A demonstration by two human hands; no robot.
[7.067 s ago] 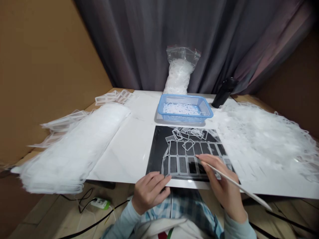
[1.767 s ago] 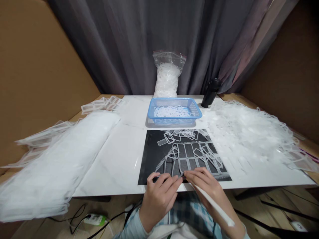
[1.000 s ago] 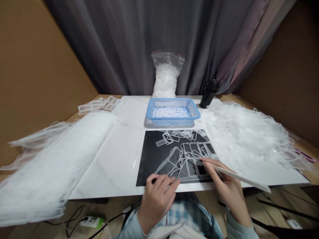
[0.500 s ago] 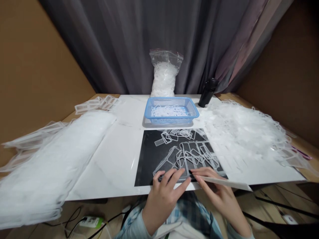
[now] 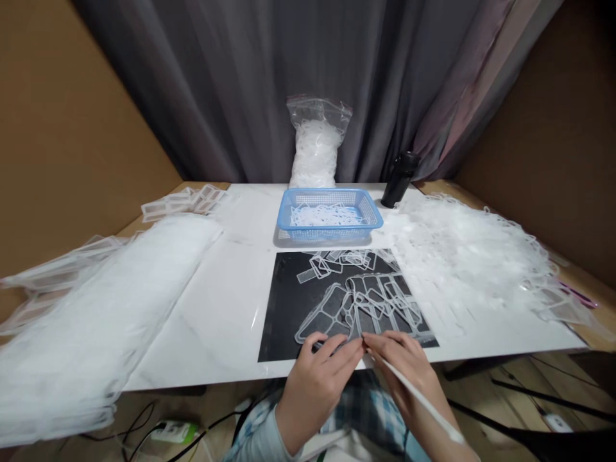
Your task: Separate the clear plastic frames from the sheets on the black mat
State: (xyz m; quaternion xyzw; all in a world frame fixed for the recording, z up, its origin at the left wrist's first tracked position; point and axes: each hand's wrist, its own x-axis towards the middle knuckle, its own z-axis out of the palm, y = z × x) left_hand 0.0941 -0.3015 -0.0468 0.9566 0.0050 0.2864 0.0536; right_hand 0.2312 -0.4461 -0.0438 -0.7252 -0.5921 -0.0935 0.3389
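Note:
My left hand (image 5: 320, 380) is closed at the front edge of the black mat (image 5: 285, 311); its curled fingers touch the near end of translucent plastic frames (image 5: 327, 309). What its fingertips pinch is hidden. My right hand (image 5: 402, 366) is closed beside it, the fingertips of both hands meeting. A long, thin white strip (image 5: 423, 403) runs from between the right fingers back over that hand towards the wrist. Small rectangular plastic frames (image 5: 344, 260) lie loose along the mat's far side.
Behind the mat stands a blue basket (image 5: 331, 232) holding white plastic pieces. A filled clear zip bag (image 5: 315, 151) and a black bottle (image 5: 400, 179) are further back. Stacked translucent sheets (image 5: 115, 301) lie left; a heap of clear plastic pieces (image 5: 476, 250) spreads right.
Both hands have drawn together, and the left fingers have closed up. The white strip has swung from pointing right to pointing down towards me.

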